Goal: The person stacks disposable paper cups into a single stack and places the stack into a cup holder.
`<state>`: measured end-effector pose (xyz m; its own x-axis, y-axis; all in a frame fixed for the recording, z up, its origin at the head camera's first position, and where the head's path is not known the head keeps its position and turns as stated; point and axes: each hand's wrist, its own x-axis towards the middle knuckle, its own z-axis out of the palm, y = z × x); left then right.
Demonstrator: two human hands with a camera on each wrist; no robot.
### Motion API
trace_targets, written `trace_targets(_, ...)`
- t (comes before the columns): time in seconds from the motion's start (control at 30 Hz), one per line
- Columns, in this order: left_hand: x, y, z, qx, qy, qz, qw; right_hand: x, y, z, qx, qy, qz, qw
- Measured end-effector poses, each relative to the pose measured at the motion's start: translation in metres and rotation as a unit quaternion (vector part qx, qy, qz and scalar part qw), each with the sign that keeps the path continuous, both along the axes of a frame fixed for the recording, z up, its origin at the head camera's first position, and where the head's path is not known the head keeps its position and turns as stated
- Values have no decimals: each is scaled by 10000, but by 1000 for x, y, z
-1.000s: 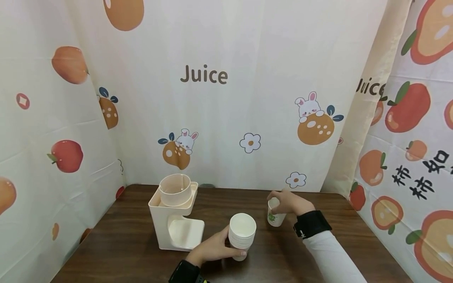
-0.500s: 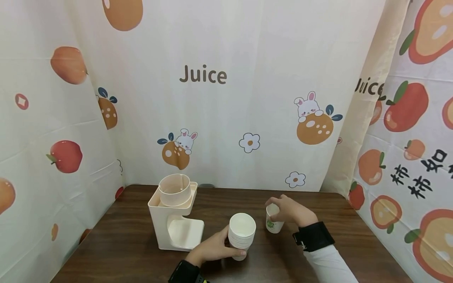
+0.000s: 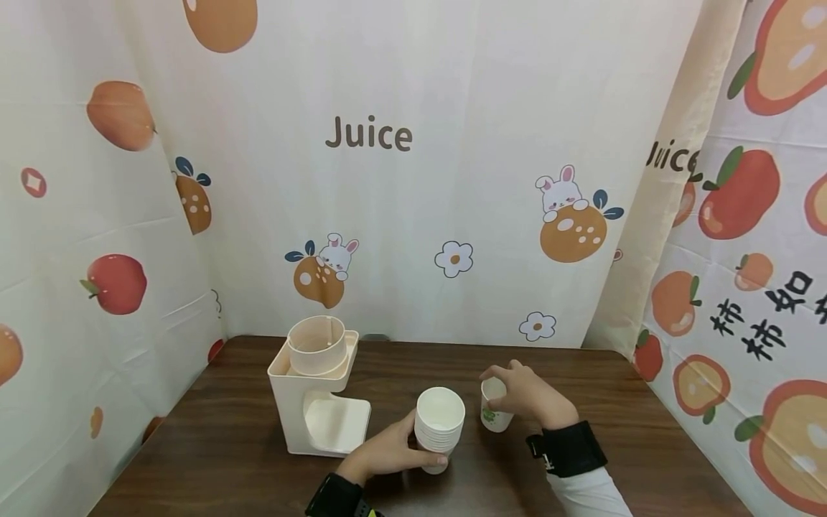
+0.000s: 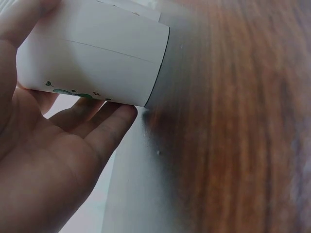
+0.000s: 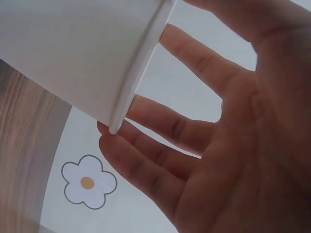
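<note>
A stack of white paper cups (image 3: 441,420) stands mouth up near the front of the brown table. My left hand (image 3: 390,451) grips its lower part, the thumb across the near side; in the left wrist view the fingers curl under the cup wall (image 4: 97,48), which bears a green print. Further right, my right hand (image 3: 528,396) holds a single paper cup (image 3: 496,415) from above by its rim. Fingertips meet that rim in the right wrist view, where the cup (image 5: 73,53) shows a plain white wall. Whether its base touches the table I cannot tell.
Left of the stack stands a cream-coloured machine (image 3: 287,409) with a round open container (image 3: 317,346) on top and a flat ledge (image 3: 345,424) low on its right. Fruit-printed cloth (image 3: 400,201) hangs behind the table (image 3: 213,431) and along both sides.
My right hand has brought the single cup a little nearer to me and slightly left, toward the stack. My left hand and the stack have stayed in place.
</note>
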<state>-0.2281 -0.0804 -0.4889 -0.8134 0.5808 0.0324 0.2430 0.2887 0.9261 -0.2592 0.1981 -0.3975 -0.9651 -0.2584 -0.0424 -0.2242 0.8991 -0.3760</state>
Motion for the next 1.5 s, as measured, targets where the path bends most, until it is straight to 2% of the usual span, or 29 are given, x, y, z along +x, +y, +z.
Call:
trace_targets(0.6,-1,0,0,69,-51,-78,9999,6,-5,-1,-114,205,224,9995)
trace_targets(0.77,-1,0,1,65,-71,-78,9999,10,-7,7,-320,564,437,9969)
trace_targets(0.9,-2,0,1,53,-80,-95,9999,14,-11,18,-508,1305,821,9867)
trace_targets(1.07,-2,0,2,63,-86,-134,9999,23,-16,31,-654,2302,1246,9629)
trace_targets(1.17,-2,0,2,101,-112,-150,9998,28,-19,38,-715,2667,1404,9508)
trace_targets(1.27,-2,0,2,118,-120,-154,9997,34,-22,44,-758,2890,1507,9424)
trace_targets(1.5,-1,0,2,181,-146,-201,9995,48,-28,56,-1081,2751,1683,9404)
